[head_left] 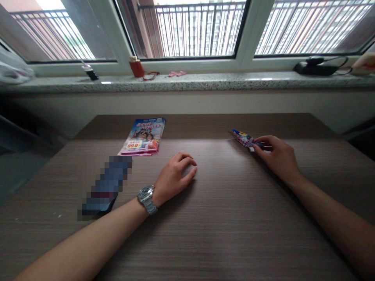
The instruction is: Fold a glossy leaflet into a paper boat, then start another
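Observation:
My right hand [278,155] pinches one end of a folded flyer [242,137] between thumb and fingers. The flyer is narrow, printed in blue, pink and yellow, and is at or just above the tabletop; I cannot tell whether it touches. Resting on the wooden table [211,234], my left hand [176,173] is empty, its fingers loosely curled and the thumb apart from them. A silver watch [147,200] circles the left wrist. Beyond that hand, to the left, lies a stack of colourful flyers [145,136] with a blue top and a pink lower edge.
A dark, blurred-out flat object [107,185], perhaps a phone, lies left of my left forearm. On the stone windowsill [205,82] stand a red bottle-like item [136,67], a small dark bottle [90,72], pink pieces [177,73] and a black corded device [318,66].

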Demonstrator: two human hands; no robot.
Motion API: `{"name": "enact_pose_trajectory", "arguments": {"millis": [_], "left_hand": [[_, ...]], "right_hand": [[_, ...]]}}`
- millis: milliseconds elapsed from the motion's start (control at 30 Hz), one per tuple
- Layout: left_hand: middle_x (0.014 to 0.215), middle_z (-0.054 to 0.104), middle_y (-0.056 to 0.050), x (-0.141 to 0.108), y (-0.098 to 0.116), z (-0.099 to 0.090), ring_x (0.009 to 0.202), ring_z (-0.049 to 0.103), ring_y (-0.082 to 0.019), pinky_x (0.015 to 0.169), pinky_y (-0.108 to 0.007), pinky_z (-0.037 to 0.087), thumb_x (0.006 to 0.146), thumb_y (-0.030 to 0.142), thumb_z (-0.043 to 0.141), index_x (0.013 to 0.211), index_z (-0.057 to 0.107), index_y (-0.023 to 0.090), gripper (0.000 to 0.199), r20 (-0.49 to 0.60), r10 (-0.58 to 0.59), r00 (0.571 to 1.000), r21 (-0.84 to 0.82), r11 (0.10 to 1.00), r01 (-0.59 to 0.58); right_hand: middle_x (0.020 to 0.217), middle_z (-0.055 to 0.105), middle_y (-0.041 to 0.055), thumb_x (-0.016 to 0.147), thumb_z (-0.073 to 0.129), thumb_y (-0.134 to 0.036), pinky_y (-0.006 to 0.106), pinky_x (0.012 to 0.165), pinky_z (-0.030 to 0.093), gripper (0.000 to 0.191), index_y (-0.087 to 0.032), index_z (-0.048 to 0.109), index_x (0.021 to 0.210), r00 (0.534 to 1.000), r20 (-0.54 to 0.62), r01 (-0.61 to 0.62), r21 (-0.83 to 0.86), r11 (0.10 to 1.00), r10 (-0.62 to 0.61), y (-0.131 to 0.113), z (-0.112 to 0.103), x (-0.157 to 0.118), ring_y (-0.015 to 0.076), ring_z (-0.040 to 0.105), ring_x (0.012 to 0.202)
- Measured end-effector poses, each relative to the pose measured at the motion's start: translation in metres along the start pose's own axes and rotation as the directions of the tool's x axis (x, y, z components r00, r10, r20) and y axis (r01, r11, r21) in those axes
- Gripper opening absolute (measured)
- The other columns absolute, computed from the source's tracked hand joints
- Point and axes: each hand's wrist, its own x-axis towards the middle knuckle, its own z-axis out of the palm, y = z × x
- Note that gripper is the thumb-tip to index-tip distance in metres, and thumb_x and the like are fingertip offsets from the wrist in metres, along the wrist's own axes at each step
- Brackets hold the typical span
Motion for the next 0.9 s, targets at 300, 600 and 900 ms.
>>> {"name": "enact_pose_trajectory", "arguments": {"millis": [300,600,900], "left_hand": [[0.117,0.064,-0.009,0.000,0.000,0.000,0.112,0.062,-0.025,0.103,-0.044,0.049,0.097,0.027,0.059,0.103,0.069,0.022,0.012,0.003,0.011,1.000,0.024,1.000,-0.011],[0.117,0.064,-0.009,0.001,-0.001,0.002,0.113,0.061,-0.025,0.103,-0.044,0.048,0.097,0.026,0.059,0.102,0.070,0.022,0.012,0.013,0.010,1.000,0.032,0.999,-0.011],[0.116,0.065,-0.007,0.001,-0.001,0.003,0.111,0.061,-0.024,0.102,-0.042,0.048,0.098,0.028,0.059,0.101,0.069,0.022,0.012,0.015,0.013,1.000,0.045,0.999,-0.014]], "right_hand": [[0.109,0.070,0.0121,0.092,0.065,-0.036,0.048,0.084,0.059,0.021,-0.022,0.068,0.107,0.987,-0.065,0.141,-0.066,0.988,-0.145,-0.014,-0.005,-0.001,0.0299,0.068,0.096],[0.132,0.065,0.0117,0.097,0.061,-0.029,0.052,0.103,0.054,0.030,-0.028,0.062,0.127,0.864,0.280,0.361,0.233,0.903,-0.418,-0.079,0.009,-0.037,0.0292,0.064,0.122],[0.157,0.049,0.0124,0.101,0.057,-0.033,0.052,0.118,0.042,0.043,-0.026,0.056,0.143,0.745,0.479,0.401,0.236,0.885,-0.465,-0.077,0.029,-0.054,0.0290,0.045,0.145]]}}
